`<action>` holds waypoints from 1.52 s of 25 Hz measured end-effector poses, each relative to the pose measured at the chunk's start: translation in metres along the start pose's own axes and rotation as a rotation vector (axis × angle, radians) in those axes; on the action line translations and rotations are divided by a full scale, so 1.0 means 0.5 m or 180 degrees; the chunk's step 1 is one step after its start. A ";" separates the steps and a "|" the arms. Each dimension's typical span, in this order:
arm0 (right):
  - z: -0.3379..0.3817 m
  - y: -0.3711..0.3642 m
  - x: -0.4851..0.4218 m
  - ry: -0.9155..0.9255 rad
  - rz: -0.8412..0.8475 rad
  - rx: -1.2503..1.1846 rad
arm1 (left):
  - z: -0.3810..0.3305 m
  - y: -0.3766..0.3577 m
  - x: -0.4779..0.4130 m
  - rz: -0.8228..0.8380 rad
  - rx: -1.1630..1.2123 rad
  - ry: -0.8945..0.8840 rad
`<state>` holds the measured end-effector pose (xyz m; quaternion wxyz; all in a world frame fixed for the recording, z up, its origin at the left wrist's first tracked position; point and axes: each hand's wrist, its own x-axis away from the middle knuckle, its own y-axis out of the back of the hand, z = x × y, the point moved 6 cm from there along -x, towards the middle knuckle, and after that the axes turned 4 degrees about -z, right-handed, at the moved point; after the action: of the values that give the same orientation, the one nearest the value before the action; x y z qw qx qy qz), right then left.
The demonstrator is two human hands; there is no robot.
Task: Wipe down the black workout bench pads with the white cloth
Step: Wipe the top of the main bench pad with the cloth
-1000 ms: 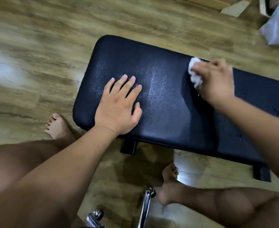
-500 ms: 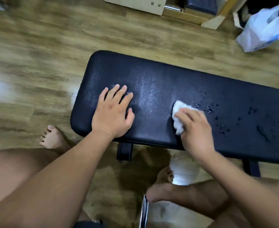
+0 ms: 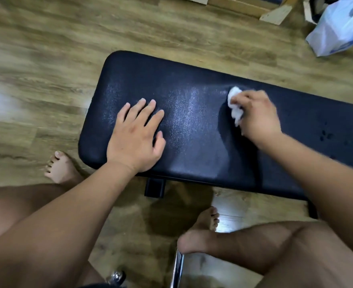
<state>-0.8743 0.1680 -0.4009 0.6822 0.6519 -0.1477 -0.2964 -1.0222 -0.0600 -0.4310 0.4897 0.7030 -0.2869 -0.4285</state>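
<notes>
Right hand (image 3: 256, 115), fingers curled round bunched white cloth (image 3: 235, 106), now at upper edge of bench pad (image 3: 192, 80), right of frame centre; half-second ago at lower edge. Left hand (image 3: 136, 136) flat, fingers spread, bracing pad. Droplets (image 3: 325, 135) at right of frame: we judge wiping unfinished.

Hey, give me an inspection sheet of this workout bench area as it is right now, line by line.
Surface: black bench pad over a wooden floor; streaky sheen mid-pad, droplets toward its right end.
Job's things: white cloth, bunched, on the pad.
Clutter: plastic bag and wooden boards on the floor beyond the bench.
Hands: left hand rests flat on the pad, fingers straight; right hand grips the cloth against the pad.
Cables: nothing seen.
Surroundings: chrome bar at the bottom edge, beside the person's bare foot.
</notes>
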 end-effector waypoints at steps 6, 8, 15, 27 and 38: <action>-0.064 -0.059 -0.194 -0.0403 0.0436 -0.0121 | 0.002 0.002 -0.007 -0.0082 0.0015 -0.0028; -0.053 -0.045 -0.147 -0.0391 0.0218 -0.0441 | 0.002 0.002 -0.005 -0.0061 0.0019 -0.0017; 0.055 0.046 0.192 -0.0153 -0.0097 -0.0522 | -0.006 0.003 -0.009 0.0484 -0.0245 -0.0043; 0.057 0.049 0.380 0.0025 0.0099 -0.0410 | -0.297 -0.040 -0.020 0.0649 0.0400 -0.0457; -0.153 -0.004 -0.084 -0.0666 0.0418 0.0044 | -0.300 -0.056 -0.019 0.0082 0.0233 -0.0554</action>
<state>-0.8628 0.2543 -0.4033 0.6764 0.6111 -0.2624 -0.3165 -0.8945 0.0244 -0.4310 0.4424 0.6768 -0.3528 -0.4709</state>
